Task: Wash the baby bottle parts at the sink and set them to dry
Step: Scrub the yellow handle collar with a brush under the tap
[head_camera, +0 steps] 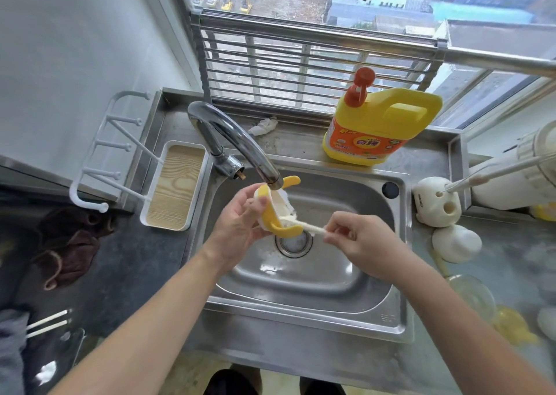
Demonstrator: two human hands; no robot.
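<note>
Here, in the head view, the left hand [237, 217] curls its fingers and thumb round a yellow handled bottle collar [267, 215]. It holds the collar over the sink [301, 322], directly under the tap spout [240, 142]. Just right of that grip, the right hand [352, 235] pinches the white stem of a thin brush [314, 229], whose tip reaches into the collar's white inside. The drain [293, 244] lies below, between the hands. A white drying rack [177, 190] stands left of the left hand, and a yellow detergent jug [379, 123] sits beyond both.
</note>
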